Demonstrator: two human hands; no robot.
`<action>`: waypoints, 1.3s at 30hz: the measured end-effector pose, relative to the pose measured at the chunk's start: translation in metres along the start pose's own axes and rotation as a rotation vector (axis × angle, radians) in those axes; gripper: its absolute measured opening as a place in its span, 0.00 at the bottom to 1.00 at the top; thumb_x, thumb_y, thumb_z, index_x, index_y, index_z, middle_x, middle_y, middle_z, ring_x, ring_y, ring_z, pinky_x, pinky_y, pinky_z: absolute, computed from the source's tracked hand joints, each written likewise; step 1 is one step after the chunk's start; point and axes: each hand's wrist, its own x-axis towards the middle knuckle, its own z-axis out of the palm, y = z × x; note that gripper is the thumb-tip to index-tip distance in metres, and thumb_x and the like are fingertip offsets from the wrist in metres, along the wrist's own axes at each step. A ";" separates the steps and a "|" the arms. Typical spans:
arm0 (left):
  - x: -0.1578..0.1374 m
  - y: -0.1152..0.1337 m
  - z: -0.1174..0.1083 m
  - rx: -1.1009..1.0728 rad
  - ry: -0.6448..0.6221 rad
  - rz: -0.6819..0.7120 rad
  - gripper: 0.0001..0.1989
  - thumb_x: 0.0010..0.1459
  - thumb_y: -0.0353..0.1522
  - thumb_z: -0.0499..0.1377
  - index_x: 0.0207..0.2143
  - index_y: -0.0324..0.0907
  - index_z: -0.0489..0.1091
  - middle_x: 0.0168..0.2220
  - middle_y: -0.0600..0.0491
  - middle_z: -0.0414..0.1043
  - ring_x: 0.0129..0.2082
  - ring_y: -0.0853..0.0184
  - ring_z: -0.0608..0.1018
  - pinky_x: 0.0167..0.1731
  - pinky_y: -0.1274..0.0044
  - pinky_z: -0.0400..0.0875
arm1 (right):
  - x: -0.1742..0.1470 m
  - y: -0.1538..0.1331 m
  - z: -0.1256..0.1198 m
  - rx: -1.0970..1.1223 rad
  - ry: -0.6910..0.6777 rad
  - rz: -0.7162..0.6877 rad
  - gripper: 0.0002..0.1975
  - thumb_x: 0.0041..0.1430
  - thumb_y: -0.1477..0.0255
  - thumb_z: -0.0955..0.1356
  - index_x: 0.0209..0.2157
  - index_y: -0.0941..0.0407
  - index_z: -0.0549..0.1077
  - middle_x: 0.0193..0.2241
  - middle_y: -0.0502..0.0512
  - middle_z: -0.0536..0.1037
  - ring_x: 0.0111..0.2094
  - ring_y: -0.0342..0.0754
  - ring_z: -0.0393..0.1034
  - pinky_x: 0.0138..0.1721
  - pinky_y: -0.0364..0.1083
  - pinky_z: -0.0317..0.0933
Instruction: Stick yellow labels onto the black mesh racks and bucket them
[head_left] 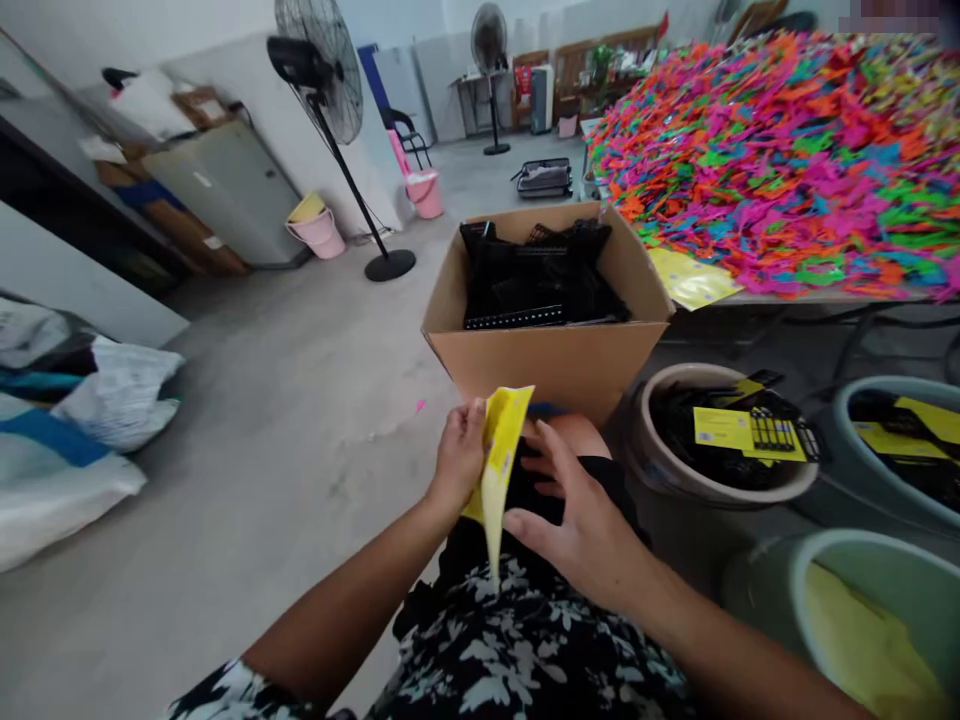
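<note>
A folded yellow printed card (504, 440) is upright above my lap. My left hand (459, 455) pinches its left side between thumb and fingers. Close to the card's right side is my right hand (574, 520), its fingers spread and its thumb near the lower edge; I see nothing held in it. Just beyond my hands stands an open cardboard box (547, 365) with black plastic pieces (540, 270) inside.
Right of me stand a beige bucket (652, 440) and a blue-grey bucket (844, 430), both holding black pieces with yellow cards. A green bucket (795, 590) holds yellow material. Colourful plastic pieces (787, 170) cover a table. White sacks (67, 480) lie left; a fan (390, 265) stands ahead.
</note>
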 end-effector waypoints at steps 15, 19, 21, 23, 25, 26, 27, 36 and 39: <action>-0.015 -0.009 -0.042 -0.636 -0.865 -0.429 0.23 0.54 0.35 0.73 0.51 0.37 0.77 0.47 0.39 0.83 0.42 0.55 0.86 0.45 0.67 0.81 | 0.042 0.061 -0.023 0.225 0.264 0.125 0.25 0.64 0.55 0.71 0.56 0.55 0.72 0.49 0.63 0.83 0.48 0.59 0.80 0.46 0.59 0.77; -0.019 -0.011 -0.038 -0.707 -0.819 -0.503 0.19 0.56 0.32 0.71 0.50 0.36 0.78 0.46 0.38 0.84 0.42 0.54 0.86 0.44 0.68 0.82 | 0.031 0.066 -0.015 -0.444 0.557 -0.304 0.33 0.62 0.65 0.74 0.66 0.50 0.64 0.66 0.67 0.67 0.66 0.65 0.64 0.64 0.69 0.64; -0.019 -0.011 -0.037 -0.710 -0.807 -0.519 0.21 0.56 0.31 0.71 0.52 0.36 0.77 0.46 0.39 0.84 0.41 0.54 0.87 0.43 0.68 0.82 | 0.026 0.066 -0.015 -0.630 0.415 -0.499 0.28 0.65 0.68 0.72 0.64 0.48 0.66 0.68 0.64 0.64 0.70 0.63 0.59 0.68 0.68 0.59; -0.020 -0.012 -0.036 -0.714 -0.806 -0.522 0.22 0.57 0.30 0.71 0.54 0.37 0.76 0.47 0.39 0.84 0.40 0.55 0.87 0.42 0.68 0.82 | 0.025 0.067 -0.015 -0.657 0.254 -0.568 0.23 0.68 0.69 0.71 0.62 0.49 0.68 0.64 0.63 0.68 0.67 0.60 0.63 0.67 0.65 0.61; -0.020 -0.013 -0.035 -0.708 -0.806 -0.523 0.22 0.56 0.30 0.71 0.53 0.37 0.76 0.47 0.40 0.84 0.40 0.56 0.86 0.42 0.68 0.82 | 0.025 0.067 -0.015 -0.620 0.199 -0.533 0.22 0.69 0.67 0.70 0.62 0.51 0.68 0.60 0.63 0.72 0.63 0.58 0.68 0.65 0.62 0.65; -0.020 -0.014 -0.035 -0.701 -0.804 -0.524 0.22 0.56 0.30 0.72 0.52 0.37 0.76 0.46 0.40 0.84 0.39 0.56 0.86 0.42 0.69 0.82 | 0.026 0.068 -0.015 -0.601 0.193 -0.498 0.22 0.69 0.66 0.70 0.62 0.51 0.68 0.58 0.63 0.74 0.61 0.57 0.69 0.63 0.62 0.66; -0.021 -0.014 -0.036 -0.691 -0.803 -0.524 0.22 0.55 0.30 0.72 0.52 0.37 0.76 0.47 0.41 0.84 0.39 0.57 0.86 0.42 0.69 0.81 | 0.026 0.069 -0.014 -0.586 0.187 -0.467 0.21 0.69 0.65 0.70 0.61 0.51 0.69 0.56 0.62 0.76 0.59 0.56 0.71 0.62 0.61 0.68; -0.021 -0.010 -0.037 -0.607 -0.826 -0.480 0.28 0.52 0.29 0.74 0.55 0.42 0.70 0.48 0.45 0.82 0.41 0.59 0.85 0.44 0.69 0.80 | 0.029 0.068 -0.023 -0.549 0.167 -0.407 0.10 0.70 0.65 0.70 0.51 0.52 0.75 0.45 0.57 0.81 0.49 0.54 0.76 0.53 0.57 0.71; -0.022 -0.008 -0.036 -0.599 -0.781 -0.465 0.31 0.52 0.30 0.74 0.56 0.42 0.69 0.50 0.44 0.82 0.41 0.57 0.85 0.43 0.67 0.81 | 0.030 0.068 -0.027 -0.566 0.162 -0.389 0.11 0.70 0.64 0.70 0.51 0.51 0.75 0.46 0.57 0.81 0.49 0.54 0.76 0.53 0.56 0.71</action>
